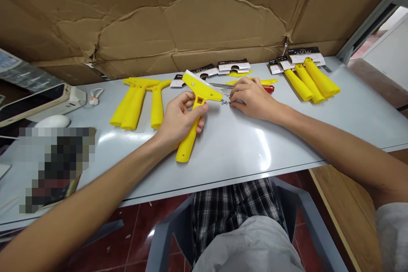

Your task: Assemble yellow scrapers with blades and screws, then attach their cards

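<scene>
My left hand (pixel 175 119) is closed around the handle of a yellow scraper (pixel 188 142), its wide head pointing up and a pale blade strip along the top edge. Two small screw heads show on that head. Just to its right, my right hand (pixel 251 98) reaches down to the table with fingertips pinched together beside a little heap of small screws (pixel 225 102). Whatever lies between those fingertips is too small to make out. Behind the right hand lies a screwdriver with a red handle (pixel 269 89), partly covered by the hand.
Several yellow scraper handles (pixel 132 106) lie at the left. Carded scrapers (pixel 321 78) rest at the right, and more black-and-white cards (pixel 234 66) lie at the back against the cardboard (pixel 223 21). A white mouse (pixel 53 121) sits on the grey table (pixel 229 148).
</scene>
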A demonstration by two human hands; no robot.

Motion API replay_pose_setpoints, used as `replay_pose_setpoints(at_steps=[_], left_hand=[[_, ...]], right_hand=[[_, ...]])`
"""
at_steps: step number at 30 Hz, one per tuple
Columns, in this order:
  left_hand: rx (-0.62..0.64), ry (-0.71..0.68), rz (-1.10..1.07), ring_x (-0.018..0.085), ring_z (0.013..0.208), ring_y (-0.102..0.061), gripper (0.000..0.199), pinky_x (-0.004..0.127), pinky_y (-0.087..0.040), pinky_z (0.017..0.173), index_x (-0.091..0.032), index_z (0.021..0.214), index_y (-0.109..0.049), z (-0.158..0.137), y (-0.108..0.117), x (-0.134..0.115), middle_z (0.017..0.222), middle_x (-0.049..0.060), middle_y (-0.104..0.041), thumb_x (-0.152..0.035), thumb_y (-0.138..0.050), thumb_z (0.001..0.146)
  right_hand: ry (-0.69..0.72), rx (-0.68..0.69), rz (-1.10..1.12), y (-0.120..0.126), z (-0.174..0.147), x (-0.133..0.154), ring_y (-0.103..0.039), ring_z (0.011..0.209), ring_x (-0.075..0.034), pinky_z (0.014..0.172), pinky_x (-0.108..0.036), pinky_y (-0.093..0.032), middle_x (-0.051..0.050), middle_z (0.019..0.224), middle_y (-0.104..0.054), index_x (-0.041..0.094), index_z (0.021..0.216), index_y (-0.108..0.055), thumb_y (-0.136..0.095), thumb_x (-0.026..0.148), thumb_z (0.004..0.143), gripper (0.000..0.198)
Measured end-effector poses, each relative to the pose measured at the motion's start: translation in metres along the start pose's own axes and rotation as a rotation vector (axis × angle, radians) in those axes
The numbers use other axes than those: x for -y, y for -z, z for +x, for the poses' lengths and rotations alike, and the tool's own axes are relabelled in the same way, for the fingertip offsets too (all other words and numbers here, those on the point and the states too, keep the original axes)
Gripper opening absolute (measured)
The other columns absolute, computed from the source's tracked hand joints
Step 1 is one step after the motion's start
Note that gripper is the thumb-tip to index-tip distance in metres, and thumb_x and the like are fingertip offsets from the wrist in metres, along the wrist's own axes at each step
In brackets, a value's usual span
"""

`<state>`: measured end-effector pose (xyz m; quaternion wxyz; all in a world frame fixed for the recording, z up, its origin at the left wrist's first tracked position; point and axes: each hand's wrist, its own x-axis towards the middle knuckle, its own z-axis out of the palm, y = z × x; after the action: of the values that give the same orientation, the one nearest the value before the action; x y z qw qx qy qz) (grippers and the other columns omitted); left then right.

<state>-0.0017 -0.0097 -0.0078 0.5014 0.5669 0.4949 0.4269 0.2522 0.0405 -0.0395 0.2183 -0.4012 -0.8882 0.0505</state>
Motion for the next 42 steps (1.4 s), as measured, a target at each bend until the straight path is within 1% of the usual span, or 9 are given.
replay_pose_setpoints(at_steps=[6,10,15,19,22,25,32,36,42], left_hand=[[0.038,-0.005,0.013,0.007,0.048,-0.055,0.024,0.023,-0.046,0.039,-0.021,0.096,-0.058,0.0,-0.001,0.003,0.104,0.007,-0.075,-0.023,-0.076,0.08],[0.047,-0.001,0.026,0.009,0.049,-0.057,0.027,0.026,-0.05,0.042,-0.021,0.107,-0.065,0.0,-0.002,0.003,0.105,0.008,-0.075,-0.025,-0.073,0.081],[0.078,0.004,0.018,0.01,0.05,-0.06,0.056,0.027,-0.054,0.045,-0.022,0.136,-0.064,0.0,-0.003,0.002,0.112,0.01,-0.076,-0.025,-0.075,0.081],[0.063,0.002,0.013,0.01,0.051,-0.062,0.097,0.025,-0.052,0.044,-0.025,0.17,-0.037,0.0,-0.002,0.004,0.115,0.012,-0.078,-0.022,-0.077,0.081],[0.041,-0.001,0.019,0.01,0.051,-0.063,0.114,0.024,-0.054,0.045,-0.028,0.178,-0.019,0.0,-0.001,0.008,0.113,0.012,-0.079,-0.02,-0.078,0.081],[0.067,0.003,0.027,0.011,0.049,-0.064,0.121,0.025,-0.055,0.045,-0.029,0.18,-0.015,0.0,0.0,0.008,0.11,0.012,-0.08,-0.019,-0.08,0.078],[0.095,-0.023,0.042,0.012,0.047,-0.064,0.116,0.024,-0.055,0.045,-0.029,0.178,-0.024,-0.002,-0.001,0.009,0.102,0.011,-0.08,-0.019,-0.084,0.078],[0.094,-0.027,0.051,0.012,0.048,-0.064,0.115,0.025,-0.055,0.045,-0.029,0.177,-0.024,-0.002,0.0,0.012,0.103,0.01,-0.079,-0.02,-0.084,0.079],[0.074,-0.039,0.057,0.012,0.049,-0.066,0.113,0.025,-0.055,0.045,-0.032,0.176,-0.025,-0.008,-0.005,0.01,0.102,0.007,-0.078,-0.021,-0.084,0.079]], right_hand=[[0.022,-0.008,-0.026,-0.001,-0.001,-0.001,-0.052,0.123,-0.03,0.103,-0.047,-0.027,-0.014,0.114,-0.076,0.017,0.099,-0.081,-0.054,0.025,0.106,0.03],[0.057,-0.033,-0.075,-0.001,-0.001,0.001,-0.052,0.125,-0.03,0.102,-0.047,-0.025,-0.014,0.114,-0.077,0.016,0.099,-0.082,-0.051,0.023,0.107,0.032],[0.078,-0.025,-0.113,0.002,-0.002,0.007,-0.053,0.126,-0.03,0.102,-0.048,-0.024,-0.013,0.116,-0.077,0.017,0.1,-0.083,-0.053,0.027,0.108,0.033],[0.038,0.013,-0.102,0.003,-0.001,0.009,-0.052,0.124,-0.03,0.101,-0.047,-0.024,-0.014,0.114,-0.077,0.016,0.1,-0.083,-0.052,0.029,0.109,0.034],[0.018,0.038,-0.078,0.004,0.0,0.009,-0.051,0.124,-0.03,0.102,-0.047,-0.025,-0.015,0.114,-0.076,0.015,0.1,-0.082,-0.053,0.026,0.107,0.032],[0.013,0.038,-0.073,0.004,0.001,0.008,-0.051,0.125,-0.031,0.105,-0.049,-0.027,-0.015,0.112,-0.075,0.016,0.099,-0.081,-0.052,0.023,0.105,0.031],[0.021,-0.042,-0.073,0.001,0.001,0.003,-0.049,0.128,-0.032,0.108,-0.052,-0.028,-0.015,0.117,-0.076,0.015,0.095,-0.077,-0.047,0.02,0.103,0.031],[-0.008,-0.135,0.07,0.005,0.002,0.002,-0.053,0.131,-0.032,0.112,-0.054,-0.034,-0.014,0.124,-0.074,0.016,0.096,-0.076,-0.053,0.024,0.102,0.025],[-0.136,-0.24,0.556,0.003,0.004,0.024,-0.065,0.122,-0.024,0.105,-0.045,-0.055,-0.014,0.129,-0.072,0.015,0.1,-0.078,-0.065,0.038,0.1,0.026]])
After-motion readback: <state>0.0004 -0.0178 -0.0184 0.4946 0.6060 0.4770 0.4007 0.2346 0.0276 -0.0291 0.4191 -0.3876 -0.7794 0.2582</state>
